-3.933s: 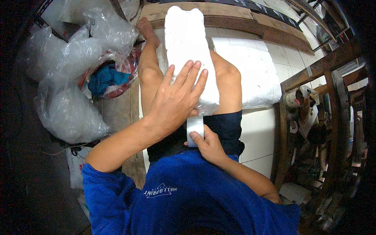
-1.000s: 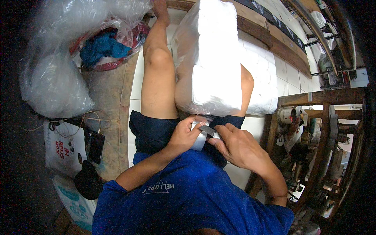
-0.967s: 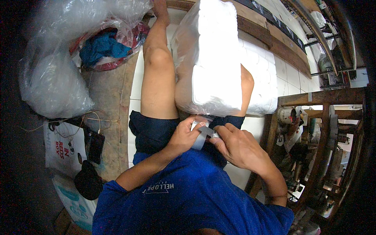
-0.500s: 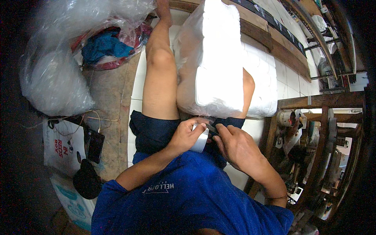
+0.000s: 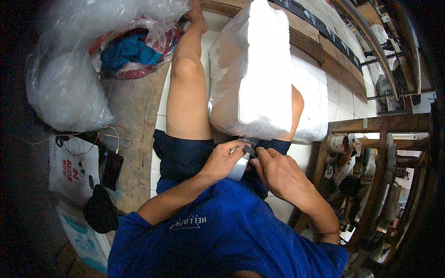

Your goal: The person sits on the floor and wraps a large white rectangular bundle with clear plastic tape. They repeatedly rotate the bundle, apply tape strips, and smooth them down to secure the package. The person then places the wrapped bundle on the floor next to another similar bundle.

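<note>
Left hand (image 5: 221, 160) grasped the silvery roll (image 5: 238, 169), likely to steady it; right hand (image 5: 281, 172) curled at a dark strip (image 5: 250, 151), its grip unclear; just ahead, the wrapped white bundle (image 5: 266, 99) covered part of my right leg (image 5: 297, 105), probably propped there

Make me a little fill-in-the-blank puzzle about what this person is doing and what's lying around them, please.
1. The hand holding the pale roll is the person's ____ one.
2. The bulky, plastic-wrapped bundle between the knees is ____ in colour.
3. The person's shirt is ____.
4. The wooden frame with clutter behind it stands on the person's ____ side.

Missing words: left; white; blue; right.
</note>
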